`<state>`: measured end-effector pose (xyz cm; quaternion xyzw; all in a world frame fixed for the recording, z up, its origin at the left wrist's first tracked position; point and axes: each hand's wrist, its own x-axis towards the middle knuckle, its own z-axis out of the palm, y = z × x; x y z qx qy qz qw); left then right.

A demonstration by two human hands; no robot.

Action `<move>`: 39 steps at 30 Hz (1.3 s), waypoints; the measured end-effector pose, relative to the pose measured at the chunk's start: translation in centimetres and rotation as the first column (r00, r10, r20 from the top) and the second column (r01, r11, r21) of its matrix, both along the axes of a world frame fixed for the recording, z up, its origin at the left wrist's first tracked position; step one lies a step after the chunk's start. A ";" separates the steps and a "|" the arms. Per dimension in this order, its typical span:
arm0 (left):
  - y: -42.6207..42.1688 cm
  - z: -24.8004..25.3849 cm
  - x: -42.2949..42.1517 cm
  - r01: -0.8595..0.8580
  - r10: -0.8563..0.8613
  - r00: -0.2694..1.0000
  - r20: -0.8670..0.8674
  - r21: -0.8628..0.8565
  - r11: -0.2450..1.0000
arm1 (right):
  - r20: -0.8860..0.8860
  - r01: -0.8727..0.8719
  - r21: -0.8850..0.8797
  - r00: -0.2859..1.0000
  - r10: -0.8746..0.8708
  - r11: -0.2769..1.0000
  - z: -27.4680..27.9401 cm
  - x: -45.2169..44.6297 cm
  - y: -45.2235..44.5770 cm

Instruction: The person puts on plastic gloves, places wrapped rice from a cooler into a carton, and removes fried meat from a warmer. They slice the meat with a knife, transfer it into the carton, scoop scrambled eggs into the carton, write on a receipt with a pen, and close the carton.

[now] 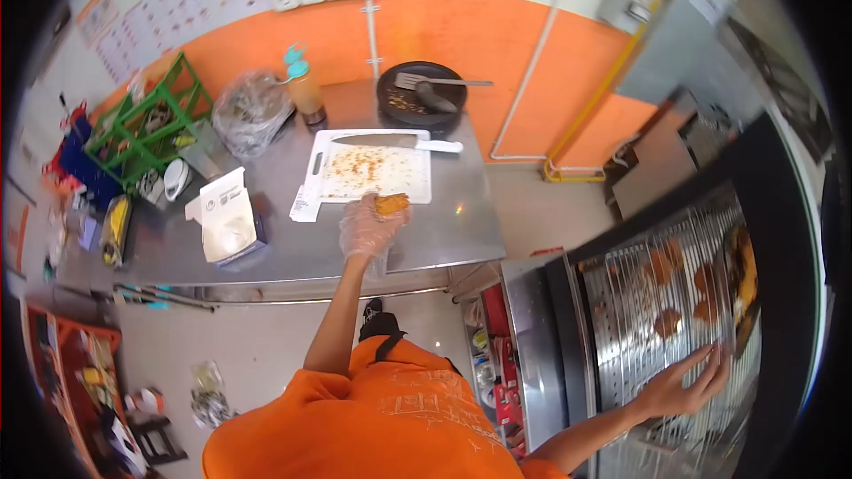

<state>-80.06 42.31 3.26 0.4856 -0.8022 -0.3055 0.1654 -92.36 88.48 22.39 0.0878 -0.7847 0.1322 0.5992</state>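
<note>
My left hand [366, 229], in a clear plastic glove, is closed round a piece of golden fried chicken [391, 205] at the front edge of a white cutting board [422, 179]. Brown crumbs cover the board's middle. Across its back edge lies a large knife [382, 139] with a white handle. On the right, my right hand [682, 386] is at the glass-fronted display cabinet [552, 337], its fingers stretched out against or close to the glass. Several fried pieces [664, 264] rest on the wire rack inside.
Behind the board sits a black pan [390, 80] holding a slotted spatula [444, 82] and a dark utensil. An open paper box [226, 222], a sauce bottle [306, 98], a plastic bag [251, 115] and a green rack [146, 124] stand on the steel table [444, 239].
</note>
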 end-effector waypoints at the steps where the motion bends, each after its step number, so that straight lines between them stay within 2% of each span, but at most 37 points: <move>1: -1.5 0.6 0.3 -0.084 0.087 0.992 0.091 -0.038 0.996 | -0.007 -0.043 -0.066 0.999 0.042 0.997 -1.2 1.0 -2.9; 3: -5.2 -0.4 0.3 -0.142 0.141 0.983 0.114 0.003 0.990 | 0.094 -0.344 -0.136 0.929 0.358 0.929 -4.8 2.0 -9.3; 4: -7.3 -1.1 -0.3 -0.162 0.159 0.980 0.118 0.015 0.987 | 0.187 -0.493 -0.368 0.791 0.582 0.788 -6.6 2.4 -14.1; 5: -9.3 -2.6 -1.0 -0.145 0.145 0.986 0.083 -0.001 0.989 | 0.300 -0.612 -0.237 0.692 0.656 0.754 -7.2 2.2 -18.6; 6: -11.3 -4.9 -2.0 -0.126 0.127 0.991 0.047 -0.020 0.992 | 0.415 -0.665 -0.331 0.535 0.736 0.670 -8.0 2.0 -23.5; 7: -13.5 -6.7 -3.2 -0.113 0.113 0.994 0.008 -0.047 0.993 | 0.522 -0.698 -0.403 0.356 0.775 0.592 -11.3 0.3 -27.5; 8: -15.0 -7.4 -4.3 -0.072 0.074 0.997 0.035 -0.046 0.996 | 0.557 -0.764 -0.310 0.337 0.759 0.566 -15.1 -1.9 -31.9; 10: -17.9 -8.9 -5.3 0.106 -0.106 0.987 0.123 0.004 0.994 | 0.710 -0.854 -0.201 0.211 0.672 0.481 -21.6 -6.7 -39.3; 11: -18.8 -9.4 -5.5 0.188 -0.192 0.968 0.163 0.040 0.981 | 0.735 -0.863 -0.118 0.257 0.627 0.492 -24.6 -9.4 -42.3; 14: -20.7 -11.4 -3.0 0.393 -0.388 0.919 0.065 -0.105 0.914 | 0.779 -0.867 0.108 0.377 0.500 0.486 -31.6 -16.2 -49.7; 15: -21.7 -12.2 -2.1 0.404 -0.406 0.914 0.014 -0.138 0.904 | 0.794 -0.864 0.176 0.408 0.451 0.473 -32.8 -17.6 -50.9; 17: -22.2 -13.7 -1.5 0.425 -0.446 0.889 -0.099 -0.181 0.887 | 0.805 -0.825 0.417 0.530 0.267 0.382 -33.6 -18.6 -52.3; 20: -22.9 -11.7 -0.9 0.434 -0.456 0.887 -0.080 -0.200 0.879 | 0.859 -0.829 0.493 0.512 0.006 0.264 -32.7 -20.1 -53.9; 23: -23.2 -13.2 -1.1 0.386 -0.395 0.918 -0.044 -0.135 0.912 | 0.968 -0.893 0.249 0.214 -0.131 0.375 -29.2 -17.2 -52.9; 25: -23.2 -13.1 -1.6 0.314 -0.322 0.945 -0.063 -0.112 0.943 | 0.996 -0.945 0.066 0.083 0.041 0.320 -28.6 -16.5 -50.2; 26: -23.5 -12.9 -1.6 0.273 -0.295 0.939 -0.176 -0.141 0.952 | 0.995 -0.922 -0.029 0.009 0.097 0.386 -28.7 -15.3 -48.7; 27: -24.1 -12.6 -1.0 0.231 -0.270 0.921 -0.279 -0.167 0.959 | 0.985 -0.884 -0.132 -0.065 0.161 0.448 -29.0 -13.6 -48.3; 28: -24.2 -12.3 -0.5 0.198 -0.256 0.892 -0.372 -0.187 0.962 | 0.942 -0.743 -0.334 -0.253 0.218 0.580 -26.7 -10.6 -48.9; 29: -24.9 -11.4 -0.8 0.142 -0.228 0.812 -0.537 -0.196 0.970 | 0.857 -0.528 -0.500 -0.415 0.305 0.687 -24.1 -6.9 -49.1; 30: -26.6 -10.0 -1.6 0.083 -0.194 0.704 -0.683 -0.192 0.978 | 0.870 -0.554 -0.489 -0.374 0.323 0.674 -23.6 -4.7 -49.2; 31: -28.4 -8.1 -2.9 0.026 -0.216 0.757 -0.617 -0.303 0.953 | 0.879 -0.579 -0.475 -0.334 0.339 0.662 -23.5 -2.9 -49.3; 32: -29.9 -6.6 -4.7 0.020 -0.246 0.756 -0.606 -0.354 0.935 | 0.886 -0.603 -0.464 -0.296 0.358 0.649 -23.4 -1.2 -49.4; 33: -31.2 -5.1 -6.9 0.043 -0.320 0.698 -0.640 -0.409 0.912 | 0.881 -0.585 -0.474 -0.324 0.346 0.658 -23.5 -0.1 -50.0; 34: -32.1 -4.3 -9.1 0.056 -0.392 0.634 -0.667 -0.466 0.883 | 0.912 -0.665 -0.404 -0.237 0.335 0.628 -23.9 0.6 -50.6; 36: -33.5 -4.2 -12.4 0.311 -0.584 0.676 -0.450 -0.544 0.780 | 0.938 -0.744 -0.305 -0.126 0.324 0.594 -23.4 2.0 -52.2; 37: -34.0 -4.4 -13.4 0.433 -0.667 0.666 -0.334 -0.556 0.710 | 0.944 -0.721 -0.312 -0.158 0.291 0.619 -22.4 2.5 -53.0; 38: -34.3 -5.3 -14.1 0.480 -0.696 0.669 -0.262 -0.563 0.673 | 0.947 -0.697 -0.315 -0.189 0.258 0.644 -21.5 2.9 -53.7; 39: -34.5 -6.3 -14.8 0.526 -0.721 0.668 -0.187 -0.566 0.634 | 0.949 -0.728 -0.296 -0.153 0.275 0.618 -22.2 2.8 -53.6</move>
